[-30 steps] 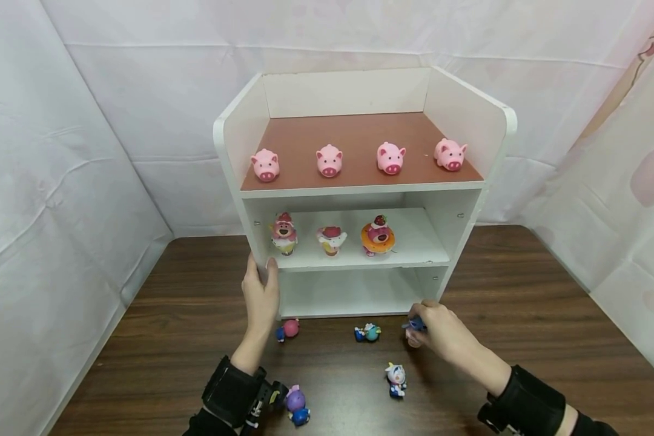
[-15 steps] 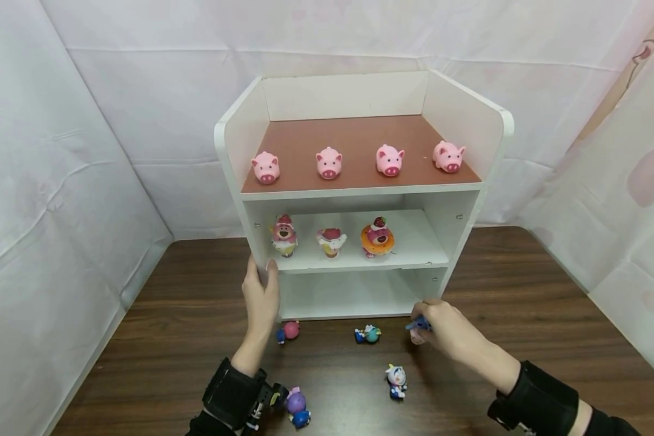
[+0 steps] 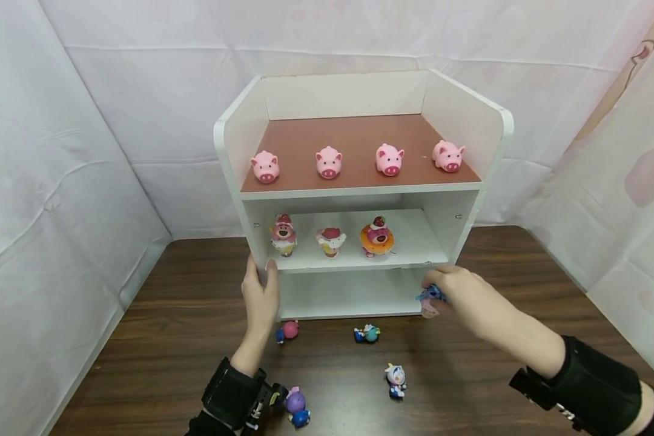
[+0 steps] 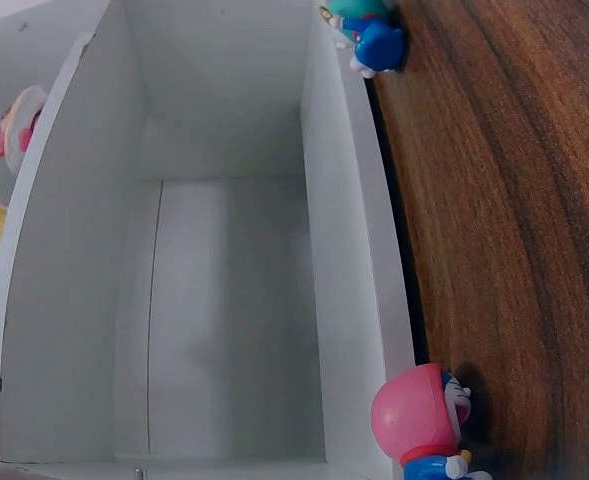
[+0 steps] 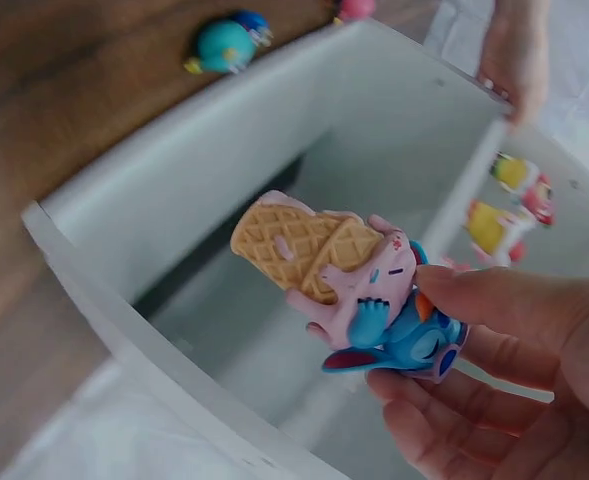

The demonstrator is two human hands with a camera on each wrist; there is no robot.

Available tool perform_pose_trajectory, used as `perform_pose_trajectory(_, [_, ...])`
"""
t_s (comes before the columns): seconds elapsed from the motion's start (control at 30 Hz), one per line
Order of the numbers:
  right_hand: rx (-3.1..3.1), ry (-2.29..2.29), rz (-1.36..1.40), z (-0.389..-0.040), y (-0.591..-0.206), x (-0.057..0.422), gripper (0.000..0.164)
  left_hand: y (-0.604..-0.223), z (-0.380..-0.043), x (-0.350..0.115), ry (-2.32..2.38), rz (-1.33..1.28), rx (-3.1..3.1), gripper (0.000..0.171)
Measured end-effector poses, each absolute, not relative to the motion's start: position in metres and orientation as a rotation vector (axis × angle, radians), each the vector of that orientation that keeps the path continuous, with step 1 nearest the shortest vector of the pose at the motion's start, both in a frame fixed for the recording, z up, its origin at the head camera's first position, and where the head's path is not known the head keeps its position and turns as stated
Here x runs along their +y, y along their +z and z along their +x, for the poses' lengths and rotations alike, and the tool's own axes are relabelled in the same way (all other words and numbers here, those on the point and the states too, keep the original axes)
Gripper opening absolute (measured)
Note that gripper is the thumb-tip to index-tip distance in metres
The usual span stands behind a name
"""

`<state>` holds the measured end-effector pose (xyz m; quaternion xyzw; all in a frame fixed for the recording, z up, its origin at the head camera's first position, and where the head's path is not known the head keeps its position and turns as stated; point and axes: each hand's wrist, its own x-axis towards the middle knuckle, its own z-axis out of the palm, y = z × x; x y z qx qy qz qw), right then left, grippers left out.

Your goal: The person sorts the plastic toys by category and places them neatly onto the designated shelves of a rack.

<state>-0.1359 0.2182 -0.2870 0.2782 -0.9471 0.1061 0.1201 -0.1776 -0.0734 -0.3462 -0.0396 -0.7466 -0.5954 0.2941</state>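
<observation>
My right hand [image 3: 463, 293] pinches a blue Stitch figurine [image 5: 399, 320] with a pink ice-cream waffle cone, between thumb and fingers. In the head view it is at the right front of the white shelf unit [image 3: 354, 264], by the bottom compartment. The right wrist view shows the cone pointing away from the palm, over the compartment. My left hand [image 3: 261, 297] rests against the unit's left side panel, thumb at the front edge. On the middle shelf stand a strawberry-hatted bear figurine [image 3: 284, 235], a white-and-red figurine [image 3: 331, 241] and a bear in an orange ring [image 3: 377, 236].
Several pink pig figurines [image 3: 329, 162] line the brown top. On the wooden table [image 3: 169, 339] lie a pink-headed figurine [image 3: 289, 330], a teal-and-blue one [image 3: 367, 333], a white-headed one [image 3: 396, 379] and a purple-and-blue one [image 3: 297, 406]. White cloth [image 3: 76, 181] surrounds the table.
My right hand has lifted the Stitch figurine from near the table, up and to the right toward the unit's right side. The left hand stays in place.
</observation>
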Motion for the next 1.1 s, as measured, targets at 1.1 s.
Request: perform_pose_trajectory(1.1, [-2.737, 0.006, 0.671, -0.199, -0.233, 0.206, 0.011, -0.377, -0.2, -0.083, -1.542, -0.125, -1.976, 0.04])
